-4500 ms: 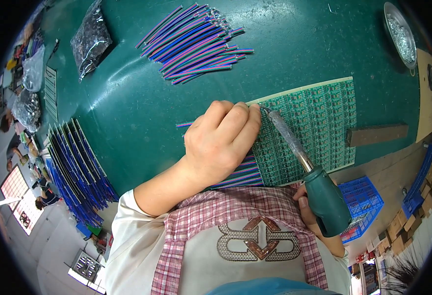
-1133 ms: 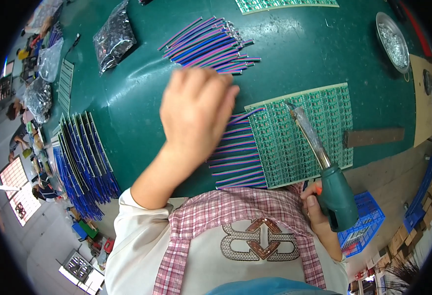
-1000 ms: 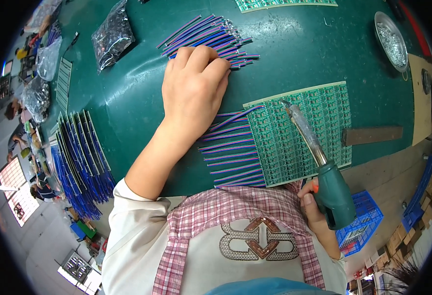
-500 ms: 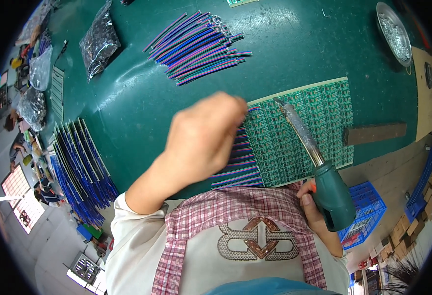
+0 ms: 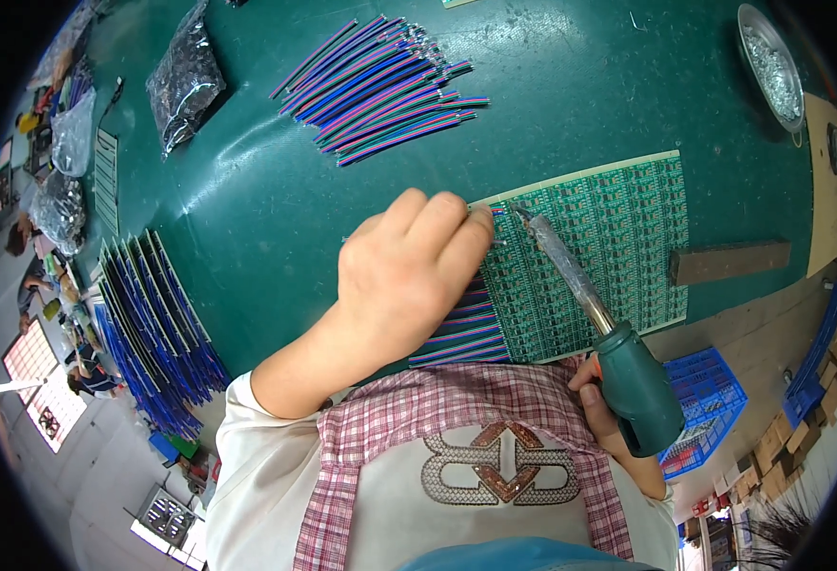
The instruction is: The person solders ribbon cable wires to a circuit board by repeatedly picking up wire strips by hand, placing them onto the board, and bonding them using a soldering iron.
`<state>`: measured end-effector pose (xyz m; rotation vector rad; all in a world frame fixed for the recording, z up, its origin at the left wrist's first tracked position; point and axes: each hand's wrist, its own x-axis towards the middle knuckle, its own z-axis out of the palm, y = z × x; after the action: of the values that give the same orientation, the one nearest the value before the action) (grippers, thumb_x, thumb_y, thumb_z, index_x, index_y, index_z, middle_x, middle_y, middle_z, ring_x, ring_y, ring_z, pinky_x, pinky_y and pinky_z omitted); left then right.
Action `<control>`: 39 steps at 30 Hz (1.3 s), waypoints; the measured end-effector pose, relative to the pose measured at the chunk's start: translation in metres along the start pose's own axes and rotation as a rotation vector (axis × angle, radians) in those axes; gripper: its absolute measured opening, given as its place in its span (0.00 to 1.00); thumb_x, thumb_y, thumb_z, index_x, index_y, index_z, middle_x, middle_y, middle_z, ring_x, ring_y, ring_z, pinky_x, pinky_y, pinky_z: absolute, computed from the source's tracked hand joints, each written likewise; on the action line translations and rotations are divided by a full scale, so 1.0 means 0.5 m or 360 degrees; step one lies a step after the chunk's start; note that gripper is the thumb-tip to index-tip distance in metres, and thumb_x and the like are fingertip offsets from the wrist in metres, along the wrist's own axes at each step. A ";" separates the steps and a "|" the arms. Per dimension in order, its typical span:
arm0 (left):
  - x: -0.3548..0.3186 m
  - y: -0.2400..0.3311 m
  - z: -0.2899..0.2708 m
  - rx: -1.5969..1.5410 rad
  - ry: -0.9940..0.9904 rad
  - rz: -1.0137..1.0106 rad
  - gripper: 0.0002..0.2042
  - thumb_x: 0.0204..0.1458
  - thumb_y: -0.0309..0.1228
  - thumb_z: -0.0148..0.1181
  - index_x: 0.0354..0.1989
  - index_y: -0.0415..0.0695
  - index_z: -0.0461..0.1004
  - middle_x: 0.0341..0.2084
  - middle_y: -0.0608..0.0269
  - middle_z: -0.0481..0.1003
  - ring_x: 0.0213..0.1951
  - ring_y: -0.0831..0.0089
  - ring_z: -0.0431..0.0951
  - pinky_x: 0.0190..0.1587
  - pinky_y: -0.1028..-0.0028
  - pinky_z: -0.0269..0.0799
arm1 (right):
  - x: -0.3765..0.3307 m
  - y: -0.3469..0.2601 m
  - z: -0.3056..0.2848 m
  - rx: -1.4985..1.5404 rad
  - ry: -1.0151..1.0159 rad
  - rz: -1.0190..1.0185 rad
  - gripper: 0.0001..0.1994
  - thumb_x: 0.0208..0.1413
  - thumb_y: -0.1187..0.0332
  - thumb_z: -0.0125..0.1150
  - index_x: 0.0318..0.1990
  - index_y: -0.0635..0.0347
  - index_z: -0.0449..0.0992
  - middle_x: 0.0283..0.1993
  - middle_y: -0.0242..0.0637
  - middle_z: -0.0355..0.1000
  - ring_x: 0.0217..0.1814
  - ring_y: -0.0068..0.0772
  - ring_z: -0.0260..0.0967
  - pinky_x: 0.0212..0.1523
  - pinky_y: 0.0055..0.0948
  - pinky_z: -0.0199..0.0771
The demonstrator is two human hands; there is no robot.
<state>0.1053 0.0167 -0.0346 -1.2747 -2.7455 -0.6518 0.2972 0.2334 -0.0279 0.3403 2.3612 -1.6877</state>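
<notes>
Our green table [image 5: 571,86] carries a circuit board [image 5: 618,247] with striped wires [image 5: 461,328] attached along its left edge. Left hand [image 5: 404,276]: fingers [image 5: 457,228] curled close, tips pinching a wire end at the board's top-left corner. Right hand [image 5: 604,419]: wrapped round the green handle of a soldering iron [image 5: 595,324], tip at that corner. Loose wires [image 5: 380,86] lie beyond. A metal dish [image 5: 771,62], top right, holds silvery bits.

Bright, even overhead light. Soft sheen on the green surface [image 5: 276,190] far left of centre; faint shadow under the left hand [image 5: 409,276]. Sharp at centre. Strong fisheye bending toward the rim, with black corners. Small white glare at near left.
</notes>
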 end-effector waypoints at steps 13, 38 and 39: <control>0.003 0.020 0.026 0.0409 0.0210 0.0118 0.10 0.39 0.26 0.64 0.32 0.44 0.78 0.25 0.70 0.64 0.26 0.77 0.65 0.21 0.78 0.58 | -0.007 0.002 0.004 -0.0368 0.0037 0.0134 0.12 0.50 0.58 0.68 0.33 0.56 0.78 0.28 0.33 0.75 0.30 0.34 0.72 0.36 0.32 0.70; 0.002 0.029 0.030 0.0455 0.0250 0.0074 0.08 0.39 0.26 0.65 0.31 0.44 0.79 0.25 0.70 0.63 0.25 0.77 0.64 0.21 0.78 0.57 | 0.000 0.000 0.008 -0.0060 0.0084 0.0006 0.18 0.53 0.70 0.67 0.49 0.68 0.71 0.29 0.34 0.79 0.30 0.27 0.79 0.32 0.24 0.78; 0.001 0.029 0.029 0.0448 0.0228 0.0073 0.09 0.39 0.26 0.65 0.32 0.44 0.79 0.25 0.70 0.63 0.25 0.77 0.65 0.21 0.78 0.58 | 0.002 -0.003 0.007 -0.0062 0.0085 0.0001 0.18 0.53 0.70 0.67 0.49 0.68 0.71 0.29 0.34 0.79 0.30 0.27 0.79 0.32 0.24 0.78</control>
<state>0.1176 0.0307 -0.0425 -1.1745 -2.5700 -0.3230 0.2962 0.2296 -0.0280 0.3842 2.4280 -1.6501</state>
